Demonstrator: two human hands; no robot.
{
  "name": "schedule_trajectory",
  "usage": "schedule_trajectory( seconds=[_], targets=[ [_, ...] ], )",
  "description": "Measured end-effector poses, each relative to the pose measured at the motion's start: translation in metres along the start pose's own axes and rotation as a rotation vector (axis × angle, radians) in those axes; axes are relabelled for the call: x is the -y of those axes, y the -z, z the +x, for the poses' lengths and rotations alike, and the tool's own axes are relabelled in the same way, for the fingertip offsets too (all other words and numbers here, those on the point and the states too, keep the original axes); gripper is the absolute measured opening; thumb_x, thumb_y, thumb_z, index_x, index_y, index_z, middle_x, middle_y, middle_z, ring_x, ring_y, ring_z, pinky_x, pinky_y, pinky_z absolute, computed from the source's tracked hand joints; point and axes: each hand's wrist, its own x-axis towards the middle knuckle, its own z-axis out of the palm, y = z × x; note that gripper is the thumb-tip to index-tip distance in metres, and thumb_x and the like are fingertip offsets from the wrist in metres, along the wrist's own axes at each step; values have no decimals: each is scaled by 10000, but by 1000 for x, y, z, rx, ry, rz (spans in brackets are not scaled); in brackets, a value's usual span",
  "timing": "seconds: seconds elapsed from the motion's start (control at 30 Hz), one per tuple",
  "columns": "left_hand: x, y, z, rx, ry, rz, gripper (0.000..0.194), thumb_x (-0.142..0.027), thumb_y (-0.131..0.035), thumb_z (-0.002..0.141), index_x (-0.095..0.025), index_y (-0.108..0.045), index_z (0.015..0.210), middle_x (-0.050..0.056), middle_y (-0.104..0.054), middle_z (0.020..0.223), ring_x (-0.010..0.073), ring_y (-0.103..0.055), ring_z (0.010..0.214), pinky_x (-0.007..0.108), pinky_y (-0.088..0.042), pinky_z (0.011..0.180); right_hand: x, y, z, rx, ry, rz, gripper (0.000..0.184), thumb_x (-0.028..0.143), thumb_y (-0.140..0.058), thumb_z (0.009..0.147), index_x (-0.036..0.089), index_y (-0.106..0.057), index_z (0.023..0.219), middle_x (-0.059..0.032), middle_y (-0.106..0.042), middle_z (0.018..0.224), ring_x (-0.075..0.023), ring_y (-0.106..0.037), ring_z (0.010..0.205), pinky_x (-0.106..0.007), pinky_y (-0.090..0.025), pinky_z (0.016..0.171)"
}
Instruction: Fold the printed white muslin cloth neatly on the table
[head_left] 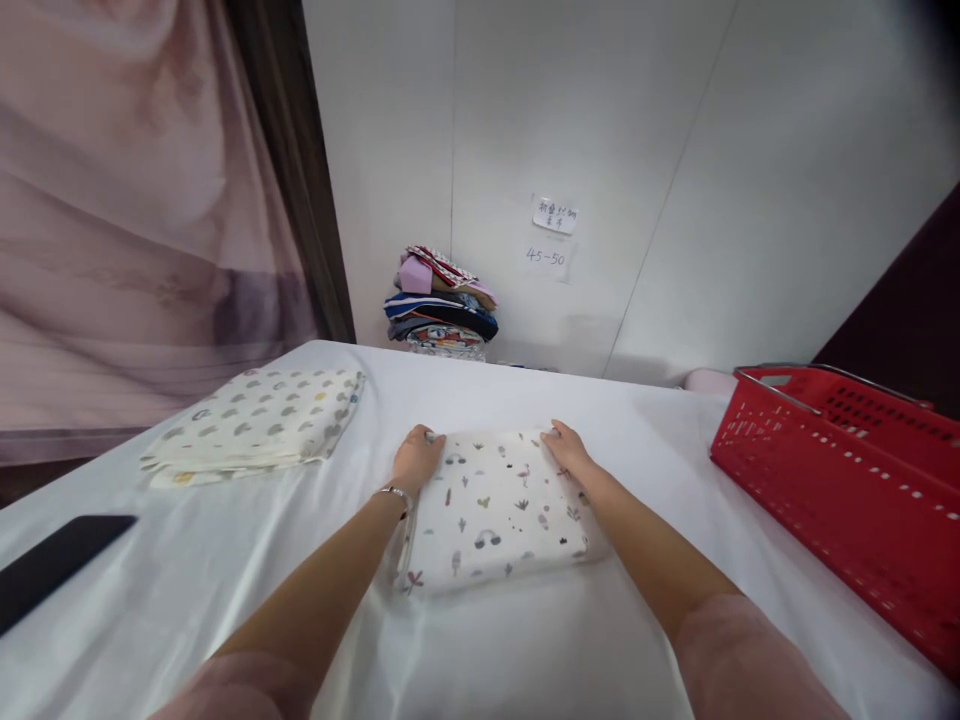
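A folded white cloth [495,505] printed with small rainbows, cacti and a flamingo lies in front of me. My left hand [418,460] is closed on its far left corner, with a thin bracelet on the wrist. At the far right corner, my right hand [568,447] grips the cloth's edge. Both arms reach forward along the sides of the cloth, and the fingers beneath its edges are partly hidden. To the left rests a second folded cloth [262,415], cream with grey shapes and a few yellow and blue ones.
A white sheet [465,660] covers the table. On the right stands a red plastic basket [840,500] with metal handles. A flat black object [64,560] lies at the left edge. Beyond the table, folded clothes [442,300] are stacked against the wall, beside handwritten paper notes [553,216].
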Motion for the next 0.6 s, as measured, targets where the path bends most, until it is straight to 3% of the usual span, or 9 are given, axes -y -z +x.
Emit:
schedule_trajectory(
  seconds=[0.17, 0.3, 0.43, 0.5, 0.6],
  targets=[
    [4, -8, 3, -54, -7, 31, 219, -364, -425, 801, -203, -515, 920, 79, -627, 958, 216, -587, 888, 299, -423, 742, -8, -13, 1, -56, 52, 0, 428, 349, -465, 814, 160, -541, 1190, -81, -511, 1267, -198, -458, 1170, -280, -316, 990],
    [0, -5, 5, -33, -29, 107, 214, -319, -438, 795, -186, -531, 936, 89, -617, 991, 222, -572, 921, 310, -421, 760, -12, -17, 0, -95, 92, 2, 402, 346, -478, 805, 158, -567, 1149, -81, -544, 1213, -195, -485, 1127, -275, -343, 958],
    [-14, -2, 3, -126, -321, 288, 313, -214, -428, 796, -161, -518, 1090, 108, -552, 1179, 246, -468, 1115, 363, -354, 889, -13, -19, 1, -136, 130, -6, 383, 337, -467, 807, 155, -575, 1126, -85, -555, 1186, -198, -502, 1094, -294, -359, 941],
    [-19, -4, 2, -76, -474, 326, 332, -234, -411, 824, -171, -508, 1136, 94, -548, 1206, 231, -450, 1145, 370, -316, 930, -12, -20, -1, -158, 153, -12, 374, 312, -460, 811, 162, -564, 1137, -82, -520, 1237, -203, -458, 1145, -309, -330, 970],
    [-20, -10, 0, 59, -554, 382, 291, -291, -367, 868, -186, -562, 1057, 81, -613, 1093, 218, -509, 1065, 382, -298, 931, -9, -22, -8, -198, 260, -85, 387, 217, -440, 811, 171, -524, 1186, -71, -418, 1347, -217, -300, 1271, -347, -235, 1027]
  ],
)
